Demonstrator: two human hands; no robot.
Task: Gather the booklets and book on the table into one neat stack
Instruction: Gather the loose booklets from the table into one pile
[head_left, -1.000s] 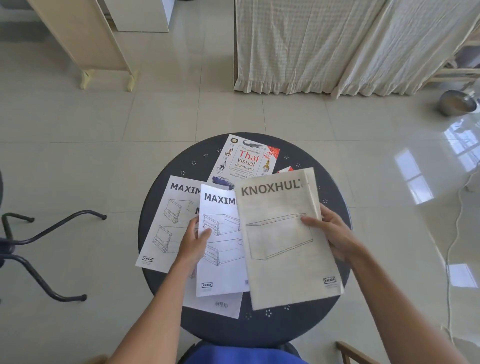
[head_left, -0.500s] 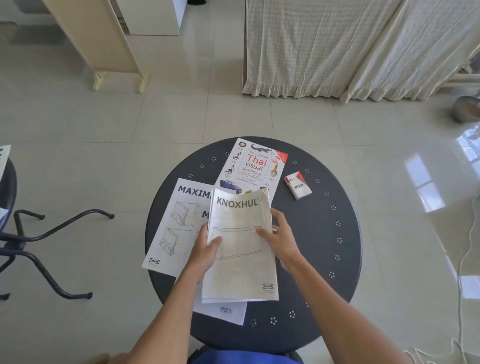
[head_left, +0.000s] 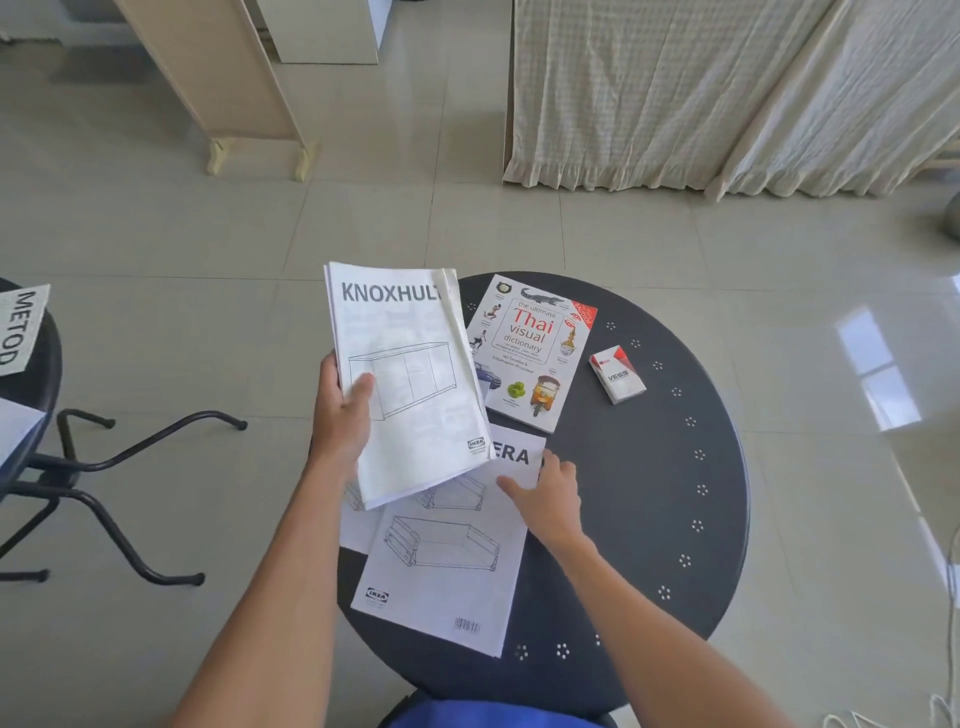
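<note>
My left hand (head_left: 343, 415) grips the thick KNOXHULT booklet (head_left: 410, 374) by its left edge and holds it lifted over the left side of the round dark table (head_left: 649, 493). My right hand (head_left: 550, 499) rests with fingers spread on the right edge of a white booklet (head_left: 447, 551) that lies flat on the table; its title is partly hidden, showing "ERA". Another booklet peeks out under the lifted one at the left, mostly hidden. A Thai visual dictionary book (head_left: 535, 353) lies flat at the table's far side.
A small red-and-white VESS pack (head_left: 617, 380) lies right of the book. At the left stand a second dark table with a METOD booklet (head_left: 21, 327) and black chair legs (head_left: 119, 467). Curtains (head_left: 701, 93) hang beyond. A cable lies on the floor at the right.
My left hand has taken the KNOXHULT booklet alone and lifted it up and to the left. My right hand let go of it and dropped onto the white booklet below.
</note>
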